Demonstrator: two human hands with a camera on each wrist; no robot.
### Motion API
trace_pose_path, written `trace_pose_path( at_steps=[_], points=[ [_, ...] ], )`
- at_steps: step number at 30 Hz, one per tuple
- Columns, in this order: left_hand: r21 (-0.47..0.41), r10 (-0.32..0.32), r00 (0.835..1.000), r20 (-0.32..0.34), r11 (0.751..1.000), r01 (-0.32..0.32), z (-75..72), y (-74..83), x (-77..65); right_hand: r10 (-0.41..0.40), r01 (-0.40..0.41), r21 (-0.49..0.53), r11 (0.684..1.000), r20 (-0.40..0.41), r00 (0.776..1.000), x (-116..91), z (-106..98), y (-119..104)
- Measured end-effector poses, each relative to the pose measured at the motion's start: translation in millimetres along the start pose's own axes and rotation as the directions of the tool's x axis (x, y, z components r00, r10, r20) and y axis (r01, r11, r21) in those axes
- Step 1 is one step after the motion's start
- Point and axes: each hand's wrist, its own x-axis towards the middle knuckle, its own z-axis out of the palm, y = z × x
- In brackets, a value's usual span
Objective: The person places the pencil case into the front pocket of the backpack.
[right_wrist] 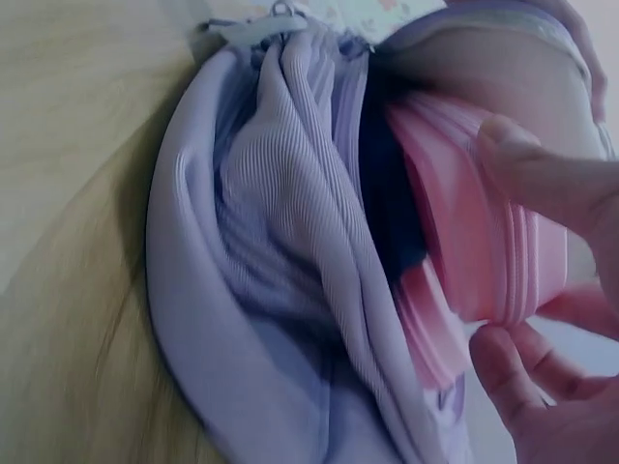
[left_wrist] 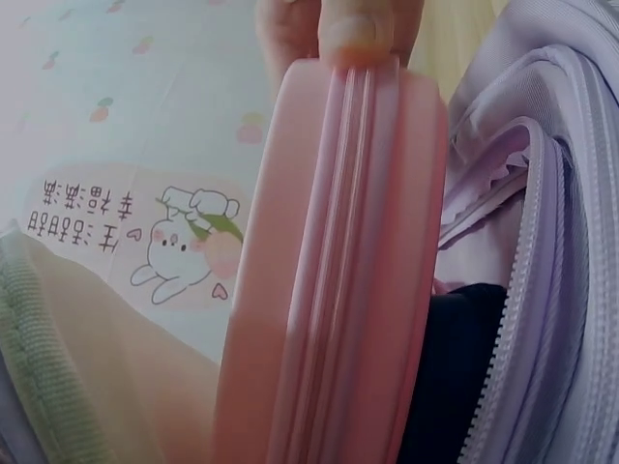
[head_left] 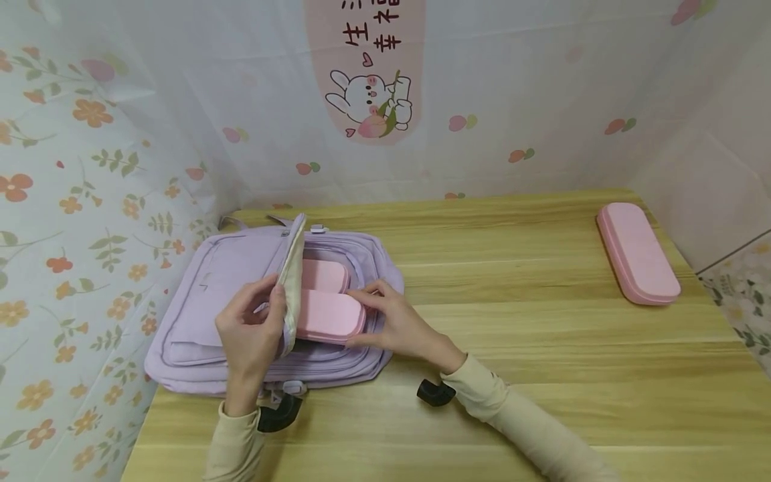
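Note:
A lilac backpack lies on the table, its front compartment unzipped. My left hand pinches the edge of the compartment's cream-lined flap and holds it raised. With thumb and fingers, my right hand grips the end of a pink pencil case, whose other end is hidden behind the flap. A second pink pencil case lies inside the compartment beside it. In the right wrist view, the held case stands tilted in the opening, above part of the second case.
Another pink pencil case lies near the right edge of the wooden table. A printed curtain with a rabbit picture rises behind the table, and a floral sheet hangs on the left.

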Motion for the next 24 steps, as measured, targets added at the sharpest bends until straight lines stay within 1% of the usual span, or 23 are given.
trace_pose_path(
  at_steps=[3, 7, 9, 13, 19, 24],
  points=[
    [-0.009, 0.01, 1.0, -0.005, 1.0, -0.01, 0.5, -0.6, -0.6, 0.016, -0.017, -0.045, 0.999, -0.036, 0.999, 4.9, 7.0, -4.3],
    [-0.026, 0.017, 1.0, 0.0, 1.0, -0.017, 1.1, -2.1, -0.9, 0.057, -0.063, -0.071, 0.995, -0.097, 0.994, 11.4, 15.0, -11.1],
    [-0.032, 0.018, 1.0, 0.0, 0.999, -0.017, 1.4, -2.9, -1.2, 0.08, -0.087, -0.053, 0.995, -0.117, 0.99, 14.5, 18.6, -14.6],
    [-0.048, 0.017, 1.0, 0.007, 0.999, -0.016, 2.2, -3.2, -1.9, 0.106, -0.108, -0.012, 0.994, -0.141, 0.984, 19.6, 25.4, -18.5],
    [-0.042, 0.019, 1.0, 0.024, 0.999, -0.018, 4.4, -1.7, -2.5, 0.102, -0.099, 0.029, 0.995, -0.143, 0.984, 23.4, 30.7, -19.0],
    [-0.038, 0.024, 0.999, 0.024, 0.999, -0.023, 5.1, -0.3, -2.3, 0.101, -0.09, 0.092, 0.992, -0.117, 0.988, 24.2, 31.0, -17.4]
  ],
)
